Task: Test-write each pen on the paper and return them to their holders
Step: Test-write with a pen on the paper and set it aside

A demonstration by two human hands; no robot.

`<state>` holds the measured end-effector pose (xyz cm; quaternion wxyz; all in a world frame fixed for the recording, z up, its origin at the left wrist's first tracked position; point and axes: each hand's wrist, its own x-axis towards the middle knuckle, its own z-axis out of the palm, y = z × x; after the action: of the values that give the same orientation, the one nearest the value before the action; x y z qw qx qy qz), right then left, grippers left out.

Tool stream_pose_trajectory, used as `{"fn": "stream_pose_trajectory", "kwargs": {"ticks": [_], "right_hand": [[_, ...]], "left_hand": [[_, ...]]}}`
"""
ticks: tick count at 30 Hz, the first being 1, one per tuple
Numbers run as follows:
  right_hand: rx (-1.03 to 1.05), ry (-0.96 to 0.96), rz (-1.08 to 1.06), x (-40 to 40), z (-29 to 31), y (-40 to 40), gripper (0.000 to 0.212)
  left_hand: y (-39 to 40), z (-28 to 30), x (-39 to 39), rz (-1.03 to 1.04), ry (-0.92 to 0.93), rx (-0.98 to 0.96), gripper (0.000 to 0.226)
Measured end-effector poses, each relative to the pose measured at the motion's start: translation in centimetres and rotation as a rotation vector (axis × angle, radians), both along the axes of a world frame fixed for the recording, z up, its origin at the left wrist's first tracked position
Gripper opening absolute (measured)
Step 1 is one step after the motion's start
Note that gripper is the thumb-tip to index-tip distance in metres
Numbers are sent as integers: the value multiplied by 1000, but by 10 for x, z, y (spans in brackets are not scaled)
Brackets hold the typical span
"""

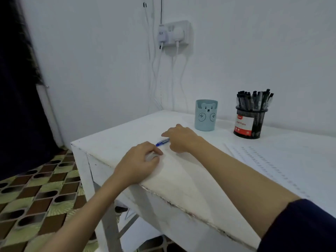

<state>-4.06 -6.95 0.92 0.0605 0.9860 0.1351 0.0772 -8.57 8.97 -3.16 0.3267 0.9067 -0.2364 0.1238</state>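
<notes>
**Beside the bear cup: one pen out, many left**

Near the bear cup (206,115), the right hand (179,138) curls its fingers round a blue plastic pen (162,142). The left hand (140,161) rests curled; its contents are unclear. Right of the cup, the mesh holder (250,122) stays packed with black pens (254,100); the paper (272,160) lies beyond. Most testing looks undone.

On the table (181,179), the pen (162,142) lies between both hands, near the left end. Behind it stands the bear holder (205,115); the mesh holder (250,122) of pens stands right of that. The paper (272,160) lies at right.
</notes>
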Motion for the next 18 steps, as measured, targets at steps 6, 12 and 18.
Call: {"fn": "stream_pose_trajectory", "kwargs": {"ticks": [6,12,18], "right_hand": [[-5,-175,63,10,-11,4,26],[140,-226,-10,-11,8,-8,16],[976,3,-139,-65,54,-47,24]], "left_hand": [[4,-2,5,14,-1,1,36],[6,0,4,-12,3,18,35],[-3,5,-9,-45,-7,33,16]]}}
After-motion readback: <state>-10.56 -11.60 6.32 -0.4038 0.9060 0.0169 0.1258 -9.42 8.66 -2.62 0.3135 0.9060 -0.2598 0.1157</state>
